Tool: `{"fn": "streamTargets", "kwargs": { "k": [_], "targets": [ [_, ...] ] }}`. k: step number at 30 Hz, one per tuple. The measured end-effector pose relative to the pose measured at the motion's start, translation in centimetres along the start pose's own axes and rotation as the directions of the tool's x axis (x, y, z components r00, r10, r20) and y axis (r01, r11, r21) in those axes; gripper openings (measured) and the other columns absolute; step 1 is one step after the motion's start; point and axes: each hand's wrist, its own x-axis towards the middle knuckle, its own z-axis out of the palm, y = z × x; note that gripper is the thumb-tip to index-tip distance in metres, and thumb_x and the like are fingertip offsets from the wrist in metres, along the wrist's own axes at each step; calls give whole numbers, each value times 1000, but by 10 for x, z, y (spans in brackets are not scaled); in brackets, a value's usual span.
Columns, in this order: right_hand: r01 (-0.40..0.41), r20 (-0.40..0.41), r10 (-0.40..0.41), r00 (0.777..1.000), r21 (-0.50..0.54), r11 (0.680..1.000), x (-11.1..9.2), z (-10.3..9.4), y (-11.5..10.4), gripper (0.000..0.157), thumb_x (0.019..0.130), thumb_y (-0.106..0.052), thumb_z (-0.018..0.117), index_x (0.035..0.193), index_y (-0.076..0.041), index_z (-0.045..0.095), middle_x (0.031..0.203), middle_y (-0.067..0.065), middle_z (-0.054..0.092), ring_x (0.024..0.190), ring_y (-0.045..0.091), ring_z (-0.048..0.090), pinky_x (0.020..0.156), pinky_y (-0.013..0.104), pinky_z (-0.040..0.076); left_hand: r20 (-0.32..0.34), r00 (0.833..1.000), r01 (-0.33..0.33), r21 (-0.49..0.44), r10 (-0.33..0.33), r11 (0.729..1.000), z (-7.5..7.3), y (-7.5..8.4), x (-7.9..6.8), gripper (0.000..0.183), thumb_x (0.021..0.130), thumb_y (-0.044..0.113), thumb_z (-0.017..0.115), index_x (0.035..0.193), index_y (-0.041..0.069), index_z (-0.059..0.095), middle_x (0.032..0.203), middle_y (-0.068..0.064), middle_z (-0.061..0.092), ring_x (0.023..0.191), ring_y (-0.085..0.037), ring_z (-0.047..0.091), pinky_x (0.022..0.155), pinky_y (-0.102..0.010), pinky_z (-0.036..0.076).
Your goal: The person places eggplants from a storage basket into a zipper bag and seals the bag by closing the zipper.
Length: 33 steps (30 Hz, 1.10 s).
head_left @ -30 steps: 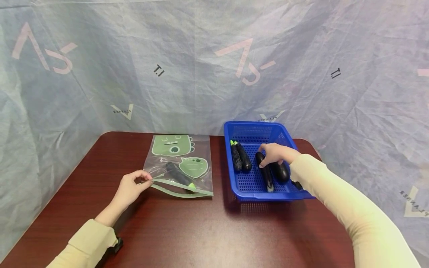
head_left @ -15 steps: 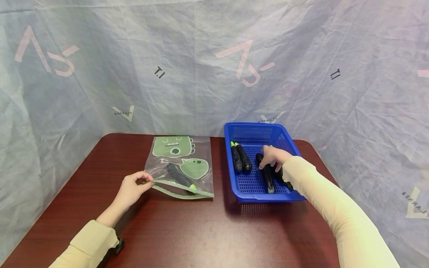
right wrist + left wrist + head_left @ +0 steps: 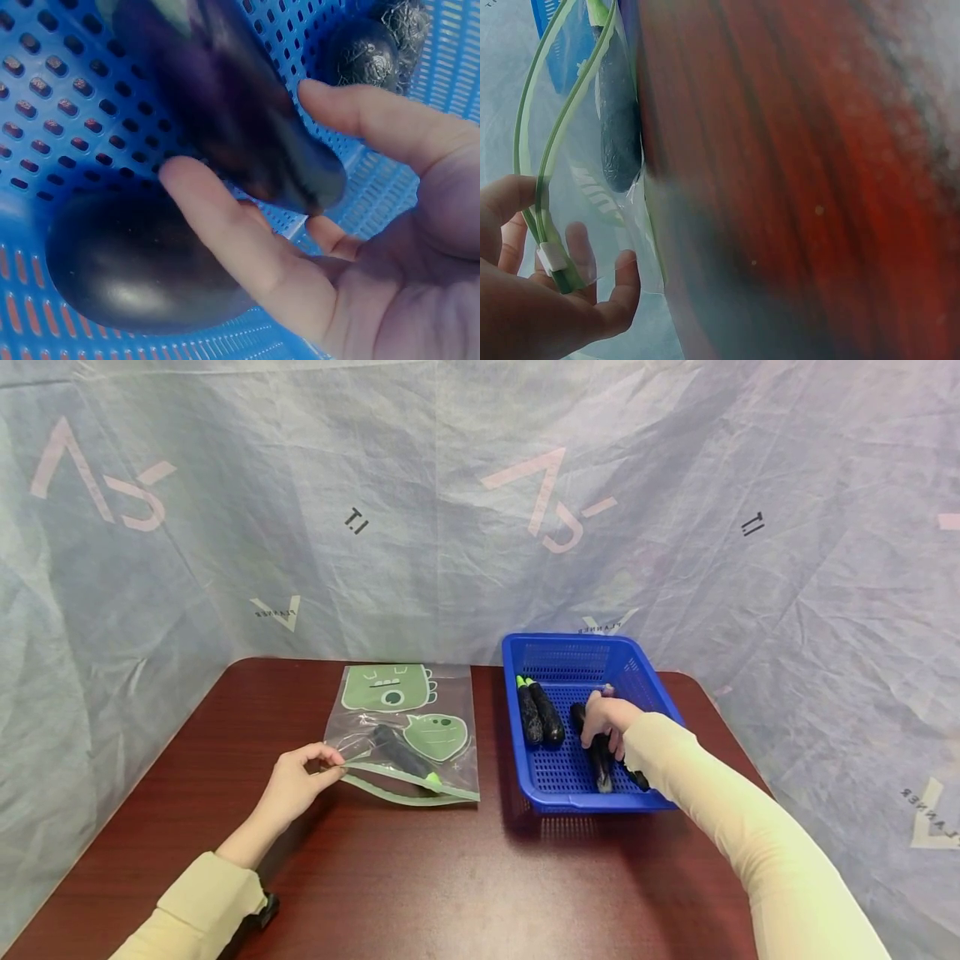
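Right at the long eggplant, smooth, glossy purple-black, lying towards six o'clock in the blue basket. Straddling it with right hand fingers apart; probably the picking-up step, needing a snug close. Pinching the zip bag, at the basket's nine o'clock, left-handed.

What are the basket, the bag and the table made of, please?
The basket seems moulded plastic, slightly glossy: rigid, blue, regularly slotted. The bag looks like clear, shiny plastic film: see-through, creased and glinting. The table may be wood or laminate: reddish-brown grain, glossy reflection.
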Motion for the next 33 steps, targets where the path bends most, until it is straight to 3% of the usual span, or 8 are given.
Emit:
{"fn": "streamTargets", "kwargs": {
  "k": [5,12,20,33],
  "targets": [
    [-4,46,2,999,33,999,-2,2,2,105,86,-14,65,144,-1,-22,130,40,39,90,44,61,72,50,54,-1,1000,-1,1,1,1000,0,0,0,15,74,0,75,79,12,66,74,0,64,69,-4,55,64,-19,44],
    [3,50,-4,999,16,1000,0,5,2,99,88,-12,61,144,0,-19,126,43,38,86,42,63,71,47,55,0,1000,-3,-5,3,1000,1,-2,1,15,73,1,76,78,11,66,74,0,64,68,-5,55,63,-19,44],
    [47,17,-47,999,-7,999,8,9,3,101,86,-10,62,144,0,-21,145,37,13,108,49,51,67,46,55,7,1000,1,-1,-1,1000,0,-2,1,15,74,0,75,80,11,67,74,0,64,68,-5,54,63,-18,44],
    [58,-26,-59,998,-31,998,12,12,5,96,84,-9,63,144,0,-11,144,35,14,100,47,54,65,45,55,7,1000,6,-4,-6,1000,0,-3,0,15,74,2,76,79,12,67,73,0,65,69,-7,54,64,-21,44]
  ]
}}
